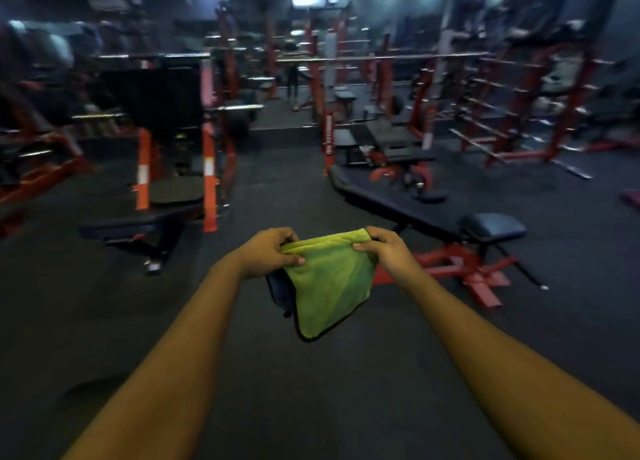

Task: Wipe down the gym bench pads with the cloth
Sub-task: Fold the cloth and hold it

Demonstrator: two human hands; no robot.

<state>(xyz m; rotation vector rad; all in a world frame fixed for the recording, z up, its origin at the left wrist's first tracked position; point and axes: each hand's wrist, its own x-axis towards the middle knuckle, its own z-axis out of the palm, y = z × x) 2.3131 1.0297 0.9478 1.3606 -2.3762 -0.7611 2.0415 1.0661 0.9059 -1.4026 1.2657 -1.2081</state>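
In the middle of the frame both bare arms reach forward and hold a green cloth (329, 286) with a dark stitched edge up in the air over the dark rubber floor (104, 303). The left hand (273, 251) pinches the cloth's upper left corner, thumb over the front and fingers curled behind; the right hand (384, 248) grips the upper right corner the same way, so the top edge runs between them and the rest hangs down to a point. A dark shape (277, 288) shows behind the cloth's left side; what it is cannot be told. To the right of the hands, apart from the cloth, stands a bench with a long black back pad (398, 203) and a separate seat pad (493, 225) on a red base (450, 262). At the middle left another black bench (138, 224) sits between orange uprights (209, 182). The racks in the upper part of the frame are blurred.
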